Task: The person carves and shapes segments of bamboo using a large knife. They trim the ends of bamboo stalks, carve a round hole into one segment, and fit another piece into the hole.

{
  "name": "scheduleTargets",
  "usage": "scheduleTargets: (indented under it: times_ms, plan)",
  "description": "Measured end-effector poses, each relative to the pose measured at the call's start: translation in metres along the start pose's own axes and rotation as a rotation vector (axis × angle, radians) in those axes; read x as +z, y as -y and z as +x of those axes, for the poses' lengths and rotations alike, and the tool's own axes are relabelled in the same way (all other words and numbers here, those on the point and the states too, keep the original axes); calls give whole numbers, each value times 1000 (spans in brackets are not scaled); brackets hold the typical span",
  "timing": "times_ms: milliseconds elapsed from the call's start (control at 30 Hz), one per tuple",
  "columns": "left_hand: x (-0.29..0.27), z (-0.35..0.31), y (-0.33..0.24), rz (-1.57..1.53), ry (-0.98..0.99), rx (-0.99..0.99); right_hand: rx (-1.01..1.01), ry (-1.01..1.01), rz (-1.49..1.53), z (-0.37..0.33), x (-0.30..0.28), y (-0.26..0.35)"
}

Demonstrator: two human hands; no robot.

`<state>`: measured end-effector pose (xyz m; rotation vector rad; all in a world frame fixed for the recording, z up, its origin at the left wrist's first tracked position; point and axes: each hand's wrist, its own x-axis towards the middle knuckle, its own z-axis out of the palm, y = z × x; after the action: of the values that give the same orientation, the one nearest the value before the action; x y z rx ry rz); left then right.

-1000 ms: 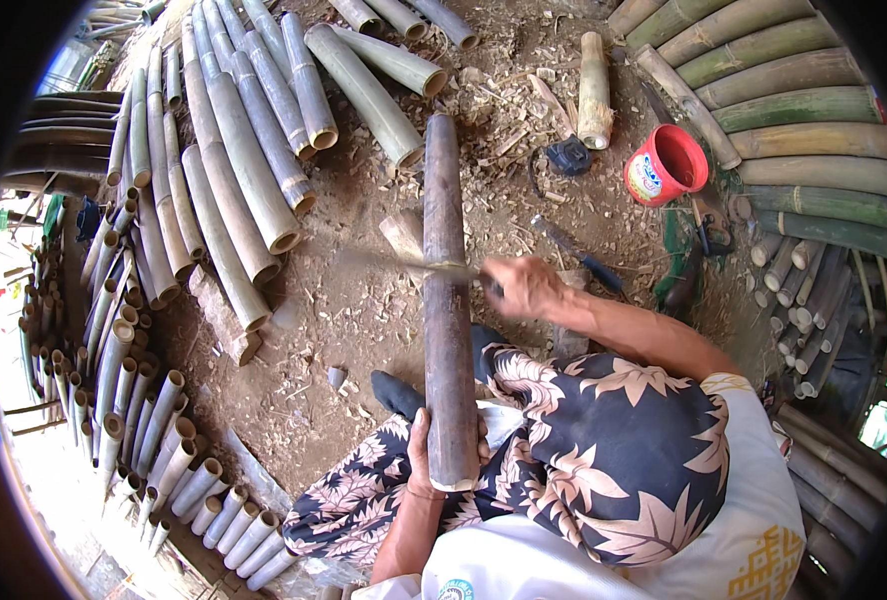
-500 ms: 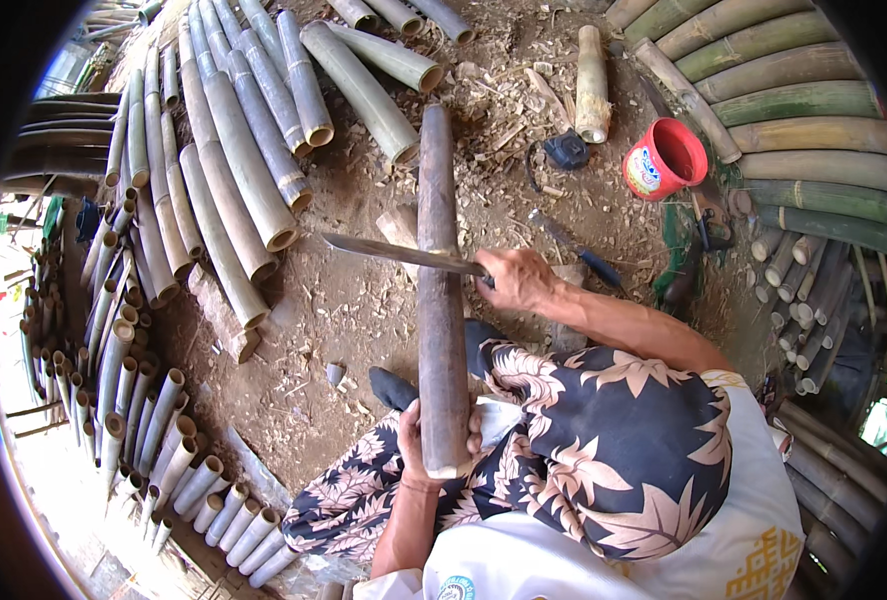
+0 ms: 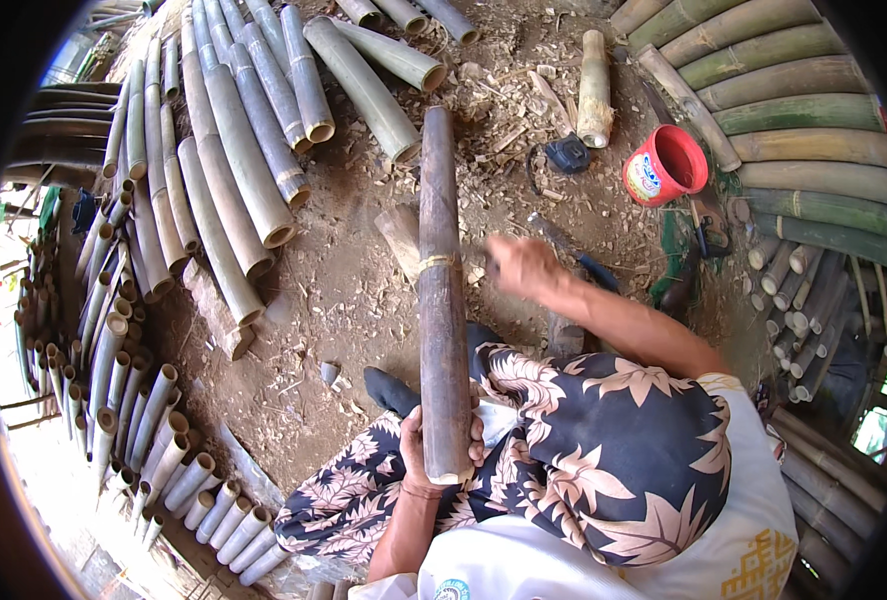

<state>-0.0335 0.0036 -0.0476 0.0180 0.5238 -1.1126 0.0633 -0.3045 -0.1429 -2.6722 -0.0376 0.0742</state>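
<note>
- Cut tubes (image 3: 159, 420) stand bunched at far left; longer tubes (image 3: 234, 140) lie on the floor beyond them.
- A log (image 3: 398, 240) lies under the pole's middle; whether they touch, I cannot tell.
- The left grip (image 3: 416, 445) is wrapped around the pole near its near end, palm on the left, fingertips showing on the right.
- The pole (image 3: 444, 350) runs lengthwise from that grip, most of it extending beyond.
- The right grip (image 3: 526, 268), blurred, is clenched on a dark knife handle (image 3: 492, 269), just right of the pole's pale ring and apart from it.
- A red bucket (image 3: 652, 178) stands farther right.
</note>
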Motion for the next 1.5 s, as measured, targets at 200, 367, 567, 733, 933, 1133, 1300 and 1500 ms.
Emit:
scheduleTargets:
  times_ms: [200,367,567,733,933,1133,1300,1500]
  plan:
    - [10,-5,-27,441,-303,25,409,-157,302,14,-70,20]
    - [53,-19,-30,102,-34,69,-13,-244,339,-22,-113,65]
    - [50,-24,-24,112,-73,44,-239,-179,166,-29,-82,53]
    - [42,-28,-21,156,-200,39,-636,-441,334,-10,-90,96]
    - [36,-17,-21,360,-254,26,-213,-26,90,-16,-68,66]
    - [47,-20,-24,346,-268,59,-709,-529,197,-10,-64,71]
    - [46,-11,-28,373,-269,97,-237,-27,-17,-13,-74,68]
    - [49,-9,-31,265,-249,67,-214,-31,-63,-6,-72,54]
